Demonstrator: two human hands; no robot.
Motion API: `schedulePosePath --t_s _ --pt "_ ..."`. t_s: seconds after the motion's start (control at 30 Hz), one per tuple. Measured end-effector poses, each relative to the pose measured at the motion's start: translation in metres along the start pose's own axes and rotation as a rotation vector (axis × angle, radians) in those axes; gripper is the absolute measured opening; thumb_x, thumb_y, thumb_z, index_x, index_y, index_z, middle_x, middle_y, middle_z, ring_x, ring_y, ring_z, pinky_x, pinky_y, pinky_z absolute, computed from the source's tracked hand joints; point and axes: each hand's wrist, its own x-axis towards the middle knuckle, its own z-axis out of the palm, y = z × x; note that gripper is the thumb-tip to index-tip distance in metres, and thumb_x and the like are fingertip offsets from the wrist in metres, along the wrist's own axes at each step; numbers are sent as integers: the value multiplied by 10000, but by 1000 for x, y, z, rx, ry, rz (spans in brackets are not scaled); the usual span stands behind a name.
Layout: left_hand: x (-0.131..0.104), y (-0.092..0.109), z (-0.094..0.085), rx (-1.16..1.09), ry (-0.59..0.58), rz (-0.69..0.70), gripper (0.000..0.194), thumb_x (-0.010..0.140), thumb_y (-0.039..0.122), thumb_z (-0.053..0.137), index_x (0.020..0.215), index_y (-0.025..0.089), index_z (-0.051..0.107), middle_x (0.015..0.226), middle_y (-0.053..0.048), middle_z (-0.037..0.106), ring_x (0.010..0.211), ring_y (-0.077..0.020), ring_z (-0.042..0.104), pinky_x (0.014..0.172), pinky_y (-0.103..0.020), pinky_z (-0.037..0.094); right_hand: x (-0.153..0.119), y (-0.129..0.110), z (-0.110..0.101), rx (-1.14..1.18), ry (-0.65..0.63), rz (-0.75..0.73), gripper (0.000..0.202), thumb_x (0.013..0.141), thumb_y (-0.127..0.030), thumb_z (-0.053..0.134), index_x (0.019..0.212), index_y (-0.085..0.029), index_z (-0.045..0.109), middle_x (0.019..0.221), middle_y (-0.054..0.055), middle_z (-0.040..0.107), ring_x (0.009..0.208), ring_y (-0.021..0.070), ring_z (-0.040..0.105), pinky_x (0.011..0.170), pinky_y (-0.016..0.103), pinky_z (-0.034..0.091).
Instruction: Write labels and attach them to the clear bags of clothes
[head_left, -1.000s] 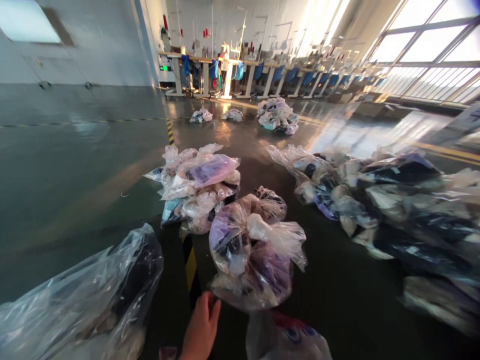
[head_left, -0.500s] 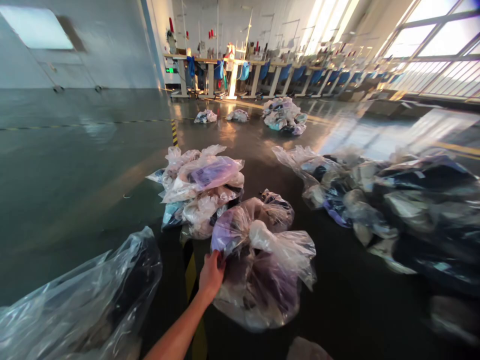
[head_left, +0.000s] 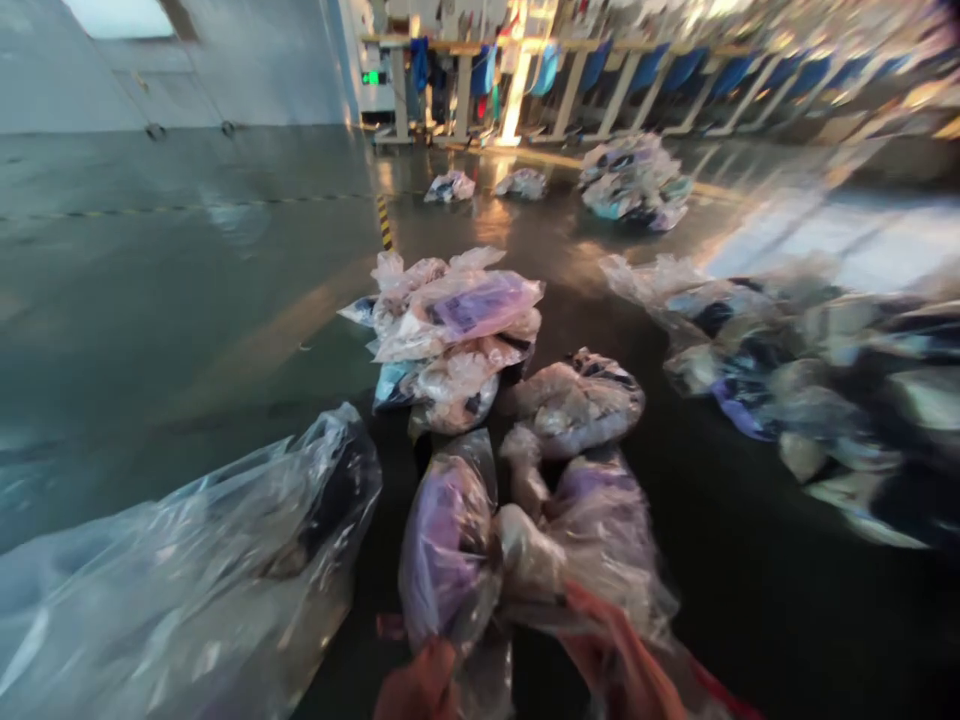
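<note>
At the bottom of the view, my left hand (head_left: pixel 422 682) is closed on the lower end of a clear plastic bag (head_left: pixel 446 540) with purple contents. To its right, my right hand (head_left: pixel 619 645) touches a second clear plastic bag (head_left: pixel 604 515), also with purple and pale contents. Its fingers are smeared by motion, and plastic partly covers them. The gathered necks of the two bags meet between my hands. Just beyond lies another filled bag (head_left: pixel 581 400) with pale and dark contents.
A large clear bag (head_left: pixel 187 590) lies at the left. Ahead is a stack of filled bags (head_left: pixel 457 340); a wide heap (head_left: pixel 817 380) spreads on the right. Farther off are smaller bags (head_left: pixel 450 186), another pile (head_left: pixel 636 180) and a row of sewing tables (head_left: pixel 577 90).
My right hand has come into view at the bags. My left hand has moved down, and the purple bag now stands upright, left of the other. The view has tilted downward.
</note>
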Motion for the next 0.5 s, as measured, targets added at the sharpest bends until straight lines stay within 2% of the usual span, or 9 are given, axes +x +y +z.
schedulePosePath --t_s 0.07,0.13,0.17,0.2,0.27,0.33,0.37,0.43,0.5 --pt "-28 4 14 3 -176 -54 324 846 208 470 1075 302 679 910 -39 755 746 -238 728 607 -276 513 0 -6 25 20 -65 -60 442 931 -453 574 1327 -263 523 1259 96 660 1101 267 666 944 422 567" --pt "-40 13 13 -66 -263 11 253 873 259 487 1019 294 691 923 -39 763 779 -244 728 620 -287 523 0 -14 42 -9 -146 -51 492 932 -450 554 1380 -264 475 1304 98 644 1151 282 648 984 443 545" --pt "-42 16 7 -109 -238 74 229 894 272 476 961 279 695 905 -42 759 788 -234 723 639 -284 530 1 -18 46 -37 -186 -26 490 940 -453 536 1386 -261 467 1319 97 636 1167 282 640 995 450 536" --pt "-43 17 -2 -143 -159 134 245 922 277 446 906 260 690 876 -50 747 793 -219 714 667 -281 537 2 -22 49 -63 -217 -4 475 949 -460 514 1378 -258 470 1323 97 634 1170 279 638 993 453 534" --pt "-43 12 -24 -183 103 203 311 974 263 376 879 224 669 872 -67 716 837 -191 690 756 -279 550 5 -27 50 -109 -232 19 441 964 -485 476 1338 -250 489 1326 97 632 1165 274 640 985 458 531" --pt "-43 3 -43 -162 338 206 307 1004 241 351 1026 201 655 1041 -90 700 1012 -189 663 910 -311 542 10 -32 50 -150 -211 15 430 969 -518 447 1293 -242 509 1341 99 620 1158 281 642 977 470 527" --pt "-43 -2 -49 -130 393 209 296 1006 231 371 1154 198 625 1182 -99 671 1134 -195 625 990 -335 518 13 -34 50 -185 -198 10 435 969 -532 437 1280 -238 517 1329 99 628 1148 288 643 971 475 527" --pt "-44 -10 -51 -38 374 258 404 979 230 463 1380 209 499 1427 -98 545 1325 -218 509 1086 -375 473 18 -41 52 -292 -175 -25 463 972 -545 416 1276 -214 527 1284 111 650 1145 312 630 964 491 520" --pt "-44 -13 -45 51 293 308 559 939 230 535 1480 215 398 1533 -81 441 1396 -247 435 1104 -394 468 22 -50 55 -432 -151 -83 510 986 -523 386 1331 -164 498 1238 143 666 1136 339 613 932 496 524"
